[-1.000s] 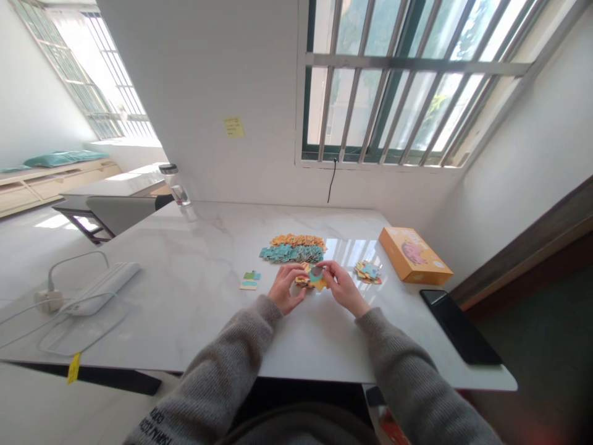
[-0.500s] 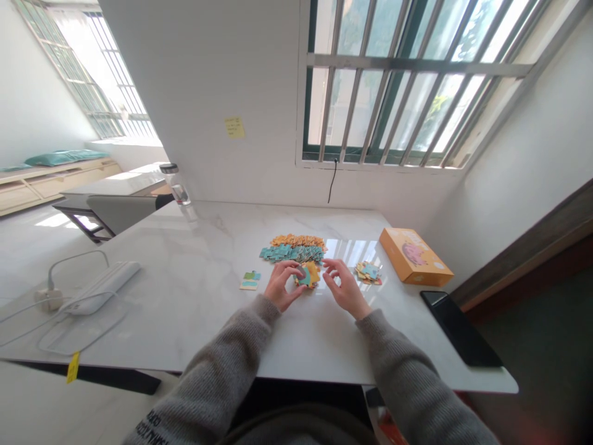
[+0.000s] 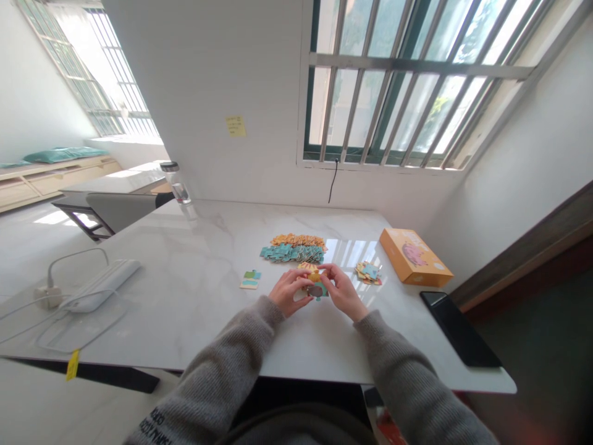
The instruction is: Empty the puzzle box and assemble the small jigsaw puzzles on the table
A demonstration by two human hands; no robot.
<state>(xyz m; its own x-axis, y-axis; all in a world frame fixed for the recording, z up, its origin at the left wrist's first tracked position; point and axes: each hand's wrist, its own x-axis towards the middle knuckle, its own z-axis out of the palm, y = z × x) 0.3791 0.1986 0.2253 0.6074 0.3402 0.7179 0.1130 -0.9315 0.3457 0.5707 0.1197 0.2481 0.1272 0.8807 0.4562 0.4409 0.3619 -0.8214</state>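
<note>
Between my two hands is a jigsaw puzzle piece (image 3: 317, 289) in teal, grey and yellow, just above the table. My left hand (image 3: 290, 292) pinches its left side; my right hand (image 3: 341, 290) has its fingers closed on the right edge. Right behind it, partly hidden by the fingers, lie more yellow and red puzzle pieces (image 3: 307, 267). Farther back spreads a pile of teal puzzle pieces (image 3: 291, 253), with orange puzzle pieces (image 3: 299, 240) behind that. A few joined green and cream pieces (image 3: 251, 280) lie left of my left hand. Another small heap of puzzle pieces (image 3: 369, 272) sits to the right.
An orange box (image 3: 416, 256) and a black phone or tablet (image 3: 458, 329) lie on the right of the white table (image 3: 194, 315). A white power strip (image 3: 106, 286) with cables is on the left. A clear bottle (image 3: 176, 183) stands at the far left corner.
The teal, grey and yellow piece has turned and come nearer to me. My right hand has moved in from beside it and closed on it, and both hands are now closer together.
</note>
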